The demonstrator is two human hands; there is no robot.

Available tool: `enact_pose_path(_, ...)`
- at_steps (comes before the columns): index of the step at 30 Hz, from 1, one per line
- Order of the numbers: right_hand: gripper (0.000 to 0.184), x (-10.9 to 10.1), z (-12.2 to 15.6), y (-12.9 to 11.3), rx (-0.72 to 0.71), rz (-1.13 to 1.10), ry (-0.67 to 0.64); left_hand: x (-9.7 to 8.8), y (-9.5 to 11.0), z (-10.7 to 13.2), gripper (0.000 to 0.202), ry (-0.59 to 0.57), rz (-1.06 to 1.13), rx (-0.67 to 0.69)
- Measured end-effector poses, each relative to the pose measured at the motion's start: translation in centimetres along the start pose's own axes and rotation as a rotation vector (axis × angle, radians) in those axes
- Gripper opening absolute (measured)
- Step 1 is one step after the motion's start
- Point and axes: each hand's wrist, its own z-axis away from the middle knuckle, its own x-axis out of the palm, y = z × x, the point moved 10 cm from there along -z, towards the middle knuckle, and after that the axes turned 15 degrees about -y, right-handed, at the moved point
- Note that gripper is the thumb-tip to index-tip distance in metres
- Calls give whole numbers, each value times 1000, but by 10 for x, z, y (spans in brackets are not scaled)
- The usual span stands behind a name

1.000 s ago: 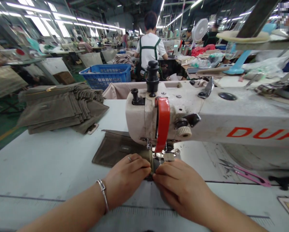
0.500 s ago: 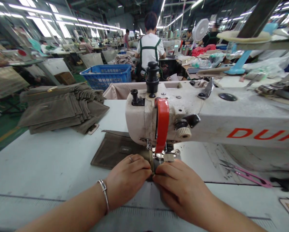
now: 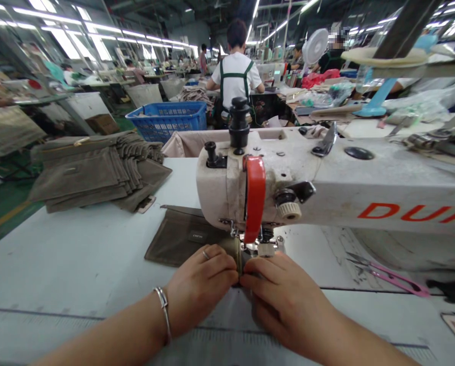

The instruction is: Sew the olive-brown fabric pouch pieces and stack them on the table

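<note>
A white sewing machine with a red guard stands across the table. Under its presser foot lies an olive-brown fabric piece with a small dark label. My left hand, with a ring and a bracelet, pinches the near edge of this piece just left of the needle. My right hand pinches the same edge just right of it. The fingertips of both hands almost meet in front of the foot. The part of the fabric under my hands is hidden.
A stack of the same brown fabric pieces lies at the table's far left. Pink thread snips rest at the right. A blue basket and a person in a white shirt are behind the machine.
Both hands hold the same spot at the presser foot; the fabric piece and hands have shifted only slightly.
</note>
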Motion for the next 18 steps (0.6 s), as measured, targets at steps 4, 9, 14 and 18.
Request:
enact_pose_path(4,37,-3,3,-3,-39,-8,12,2,-3,1,22,-18,55,18)
enact_pose_path(9,37,-1,3,-3,-30,-8,-7,-5,-3,5,14,44,37,19)
enact_pose_path(14,47,-3,3,-4,-39,4,26,-9,4,3,18,34,2,89)
enact_pose_path(18,47,-6,1,-5,-44,14,55,-7,3,0,20,-21,3,107)
